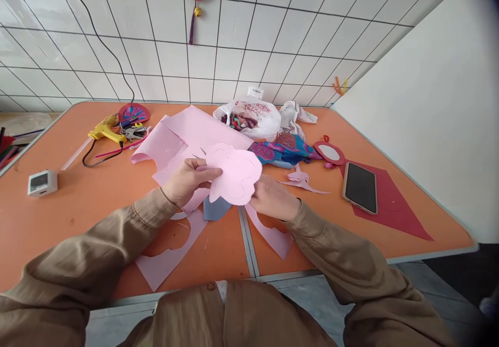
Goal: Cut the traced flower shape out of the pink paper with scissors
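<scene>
A pink flower-shaped cutout (234, 172) with pencil lines is held up above the middle of the table. My left hand (189, 180) pinches its left edge between thumb and fingers. At its right edge, my right hand (275, 197) is closed, with the fingers partly hidden behind the cutout. Two thin pointed tips, like the blades of scissors (202, 151), stick out past the upper left edge; their handles are hidden. Under and behind the hands lie a large pink sheet (195, 123) and pink offcuts (167, 261). A blue-grey piece (216, 209) shows below the cutout.
A yellow glue gun (107, 130), keys (133, 132) and a small white device (42, 183) are on the left. Behind are a white plastic bag (268, 118) and patterned blue fabric (288, 149). A phone (360, 187) rests on red sheet (393, 206) at right.
</scene>
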### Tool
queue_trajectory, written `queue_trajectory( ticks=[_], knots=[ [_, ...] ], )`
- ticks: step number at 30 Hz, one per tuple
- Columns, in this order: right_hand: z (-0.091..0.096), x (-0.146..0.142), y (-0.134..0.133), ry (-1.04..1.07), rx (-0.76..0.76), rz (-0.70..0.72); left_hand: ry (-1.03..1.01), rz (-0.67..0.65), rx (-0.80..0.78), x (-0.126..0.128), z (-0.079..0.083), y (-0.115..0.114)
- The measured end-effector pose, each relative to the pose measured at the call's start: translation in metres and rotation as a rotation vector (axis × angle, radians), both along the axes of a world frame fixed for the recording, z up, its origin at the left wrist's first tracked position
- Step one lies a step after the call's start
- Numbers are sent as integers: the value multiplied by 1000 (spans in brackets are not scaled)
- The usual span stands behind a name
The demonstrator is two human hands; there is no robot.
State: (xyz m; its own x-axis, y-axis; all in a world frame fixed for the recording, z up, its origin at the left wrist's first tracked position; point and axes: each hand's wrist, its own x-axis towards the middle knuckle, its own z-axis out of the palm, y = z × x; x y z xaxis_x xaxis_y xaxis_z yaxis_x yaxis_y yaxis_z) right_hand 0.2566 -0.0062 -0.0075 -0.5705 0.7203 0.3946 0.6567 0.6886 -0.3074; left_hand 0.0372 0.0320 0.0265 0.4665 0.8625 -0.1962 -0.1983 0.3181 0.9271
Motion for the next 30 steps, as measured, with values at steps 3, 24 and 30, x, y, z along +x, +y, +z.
queue_trajectory(
  ticks=[3,24,30],
  knots=[
    [8,2,-7,15,213,-26,9,154,-14,1,-1,5],
    [3,106,-15,-514,-122,-728,-120,385,2,-17,19,27],
    [8,99,3,-127,4,-666,-90,347,18,-19,20,25]
  ],
)
